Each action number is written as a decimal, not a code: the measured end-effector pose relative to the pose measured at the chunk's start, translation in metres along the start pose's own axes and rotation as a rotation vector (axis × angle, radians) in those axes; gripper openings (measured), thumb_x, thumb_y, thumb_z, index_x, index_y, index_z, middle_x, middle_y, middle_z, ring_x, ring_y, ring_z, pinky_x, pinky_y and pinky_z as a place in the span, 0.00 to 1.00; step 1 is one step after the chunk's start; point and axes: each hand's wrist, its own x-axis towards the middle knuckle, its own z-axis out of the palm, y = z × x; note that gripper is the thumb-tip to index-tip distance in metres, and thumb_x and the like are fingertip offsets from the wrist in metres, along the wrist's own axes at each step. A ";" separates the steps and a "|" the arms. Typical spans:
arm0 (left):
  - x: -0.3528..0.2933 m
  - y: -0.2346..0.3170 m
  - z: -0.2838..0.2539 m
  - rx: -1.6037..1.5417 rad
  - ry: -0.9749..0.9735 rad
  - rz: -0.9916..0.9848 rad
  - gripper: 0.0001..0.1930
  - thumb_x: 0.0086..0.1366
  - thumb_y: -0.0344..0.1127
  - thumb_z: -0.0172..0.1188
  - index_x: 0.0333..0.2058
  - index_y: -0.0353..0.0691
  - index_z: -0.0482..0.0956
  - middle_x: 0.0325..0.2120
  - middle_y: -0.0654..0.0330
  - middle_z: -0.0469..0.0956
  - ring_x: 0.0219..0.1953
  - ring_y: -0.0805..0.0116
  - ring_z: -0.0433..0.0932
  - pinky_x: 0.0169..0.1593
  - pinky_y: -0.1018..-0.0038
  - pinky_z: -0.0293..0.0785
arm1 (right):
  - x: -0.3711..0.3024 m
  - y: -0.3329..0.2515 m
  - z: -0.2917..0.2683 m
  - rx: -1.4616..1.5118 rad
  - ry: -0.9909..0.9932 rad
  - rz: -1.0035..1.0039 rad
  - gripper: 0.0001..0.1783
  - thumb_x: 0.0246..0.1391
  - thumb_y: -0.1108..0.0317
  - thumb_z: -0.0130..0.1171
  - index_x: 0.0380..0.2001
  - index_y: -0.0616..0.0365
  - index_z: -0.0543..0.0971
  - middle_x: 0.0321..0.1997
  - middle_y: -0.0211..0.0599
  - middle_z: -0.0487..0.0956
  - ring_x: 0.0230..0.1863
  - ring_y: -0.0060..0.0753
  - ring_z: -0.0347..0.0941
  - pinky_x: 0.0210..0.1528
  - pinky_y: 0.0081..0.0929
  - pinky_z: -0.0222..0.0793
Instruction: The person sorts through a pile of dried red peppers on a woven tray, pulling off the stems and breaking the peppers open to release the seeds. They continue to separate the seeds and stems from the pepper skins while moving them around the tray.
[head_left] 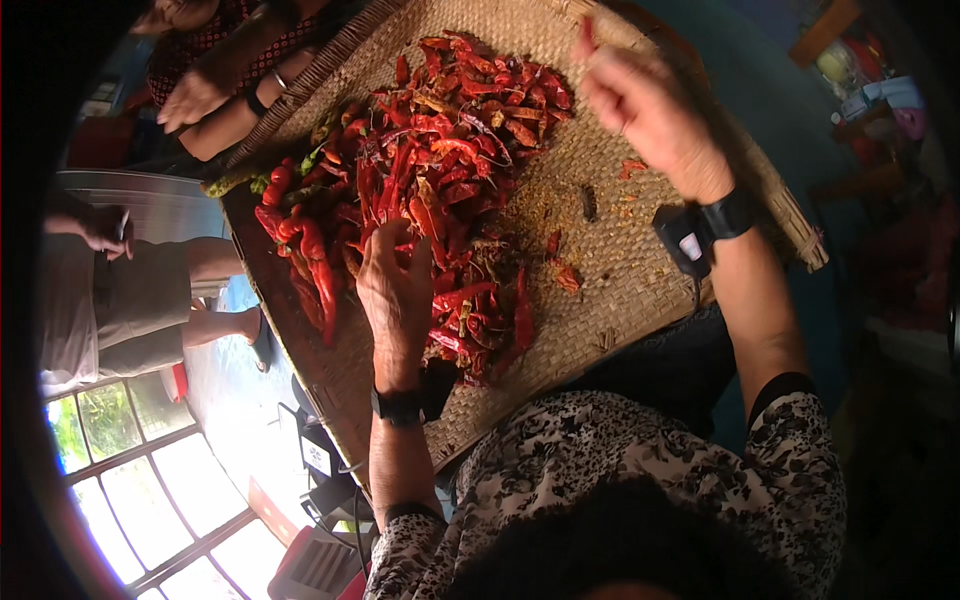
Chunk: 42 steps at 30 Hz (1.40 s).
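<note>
A large heap of red chili peppers [450,150], many wrinkled, lies on a woven tray [650,250]. My left hand [390,295] rests at the near side of the heap, palm down. Its bent fingers touch the peppers, with thumb and forefinger apart; the fingertips are partly hidden among them. Above the tray's far right part, away from the heap, my right hand [650,115] is raised with curled fingers, slightly blurred. A slim red tip, apparently a chili pepper [586,32], sticks up from those fingers.
Loose seeds and a few pepper scraps [566,277] lie right of the heap. Another person's arms [225,115] are beyond the tray's far left rim. A standing person in shorts [145,300] is at the left. A plastic stool [320,562] stands at lower left.
</note>
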 end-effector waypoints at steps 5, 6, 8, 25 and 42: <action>0.013 0.001 0.016 0.218 -0.118 0.025 0.19 0.54 0.37 0.65 0.44 0.42 0.71 0.33 0.53 0.80 0.33 0.58 0.80 0.34 0.68 0.74 | 0.009 0.020 -0.013 0.526 0.112 0.059 0.14 0.56 0.58 0.58 0.37 0.58 0.78 0.28 0.31 0.78 0.25 0.17 0.71 0.27 0.12 0.70; 0.014 0.003 0.020 0.266 -0.138 0.066 0.20 0.54 0.37 0.65 0.45 0.43 0.70 0.32 0.53 0.80 0.32 0.58 0.80 0.34 0.68 0.74 | 0.002 0.019 -0.003 0.424 0.046 0.089 0.18 0.57 0.56 0.57 0.43 0.59 0.77 0.31 0.33 0.79 0.26 0.16 0.71 0.28 0.12 0.71; 0.012 0.004 0.020 0.211 -0.173 -0.006 0.21 0.54 0.35 0.65 0.46 0.42 0.68 0.33 0.54 0.80 0.32 0.60 0.80 0.35 0.70 0.74 | -0.003 0.016 0.017 0.108 -0.156 0.079 0.21 0.58 0.54 0.55 0.48 0.58 0.75 0.32 0.32 0.78 0.26 0.13 0.70 0.25 0.10 0.69; -0.032 0.042 0.033 -0.476 -0.222 -0.187 0.16 0.58 0.27 0.62 0.45 0.37 0.69 0.31 0.58 0.79 0.33 0.75 0.77 0.36 0.78 0.75 | -0.024 0.043 0.061 -0.671 -0.546 -0.037 0.22 0.54 0.48 0.59 0.26 0.60 0.73 0.22 0.30 0.66 0.22 0.23 0.60 0.24 0.27 0.57; -0.013 0.028 0.028 0.092 -0.243 0.041 0.21 0.58 0.37 0.62 0.48 0.39 0.71 0.39 0.51 0.78 0.38 0.54 0.78 0.37 0.65 0.75 | -0.012 0.022 0.040 -0.522 -0.501 0.270 0.26 0.60 0.45 0.49 0.32 0.60 0.78 0.21 0.31 0.76 0.18 0.15 0.67 0.17 0.16 0.63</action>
